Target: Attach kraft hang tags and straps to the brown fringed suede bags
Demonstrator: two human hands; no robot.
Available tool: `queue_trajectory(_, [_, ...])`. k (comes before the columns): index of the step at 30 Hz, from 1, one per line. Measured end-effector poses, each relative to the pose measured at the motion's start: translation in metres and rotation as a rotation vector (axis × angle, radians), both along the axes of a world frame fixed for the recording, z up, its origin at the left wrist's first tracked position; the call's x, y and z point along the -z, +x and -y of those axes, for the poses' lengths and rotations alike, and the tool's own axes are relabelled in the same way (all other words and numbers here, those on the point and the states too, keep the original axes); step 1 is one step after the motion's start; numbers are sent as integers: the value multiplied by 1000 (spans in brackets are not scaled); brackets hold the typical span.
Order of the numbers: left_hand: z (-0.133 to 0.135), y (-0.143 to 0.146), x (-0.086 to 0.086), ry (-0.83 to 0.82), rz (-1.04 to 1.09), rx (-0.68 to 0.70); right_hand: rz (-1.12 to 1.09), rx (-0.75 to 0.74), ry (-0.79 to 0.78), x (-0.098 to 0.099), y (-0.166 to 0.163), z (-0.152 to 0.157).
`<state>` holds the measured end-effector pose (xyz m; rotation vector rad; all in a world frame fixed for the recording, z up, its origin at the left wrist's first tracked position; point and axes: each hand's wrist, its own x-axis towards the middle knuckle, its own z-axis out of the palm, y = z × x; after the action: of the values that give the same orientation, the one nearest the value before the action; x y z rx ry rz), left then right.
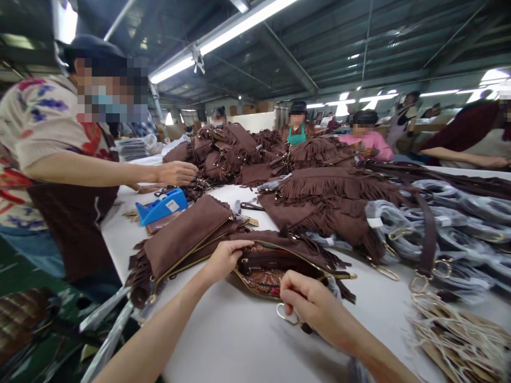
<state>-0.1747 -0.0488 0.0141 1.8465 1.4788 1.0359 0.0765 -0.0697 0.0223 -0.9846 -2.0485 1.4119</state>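
A brown suede fringed bag [279, 255] lies open on the white table [247, 340] in front of me, its patterned lining showing. My left hand [225, 259] grips the bag's upper edge at the zipper and holds the mouth open. My right hand [309, 303] is closed at the bag's near edge, pinching something by a metal ring [285, 315]; what sits in the fingers is hidden. A second closed brown bag [183, 234] lies just left of the open one.
A co-worker at the left reaches a hand [178, 173] over a pile of brown bags [239, 154]. A blue tool [162, 206] lies near it. Wrapped straps [451, 218] and paper tags [459, 330] fill the right. More people work at the far end.
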Motion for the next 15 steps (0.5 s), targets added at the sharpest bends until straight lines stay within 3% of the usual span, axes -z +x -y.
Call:
queue_trajectory(2, [-2,-1,5,-29,48,-2,-35,-41,-182,-9,-15,-2])
queue_trajectory(5, [-3,-2,10,-71,121,7,-1,13,-234,-8,-39,-14])
queue_trajectory(11, [2,-5,14,-35,161,43,-113,83,-252,29,-81,-30])
queue_trajectory(15, [2,-7,11,12,88,117,-180,126,-358,37,-89,-31])
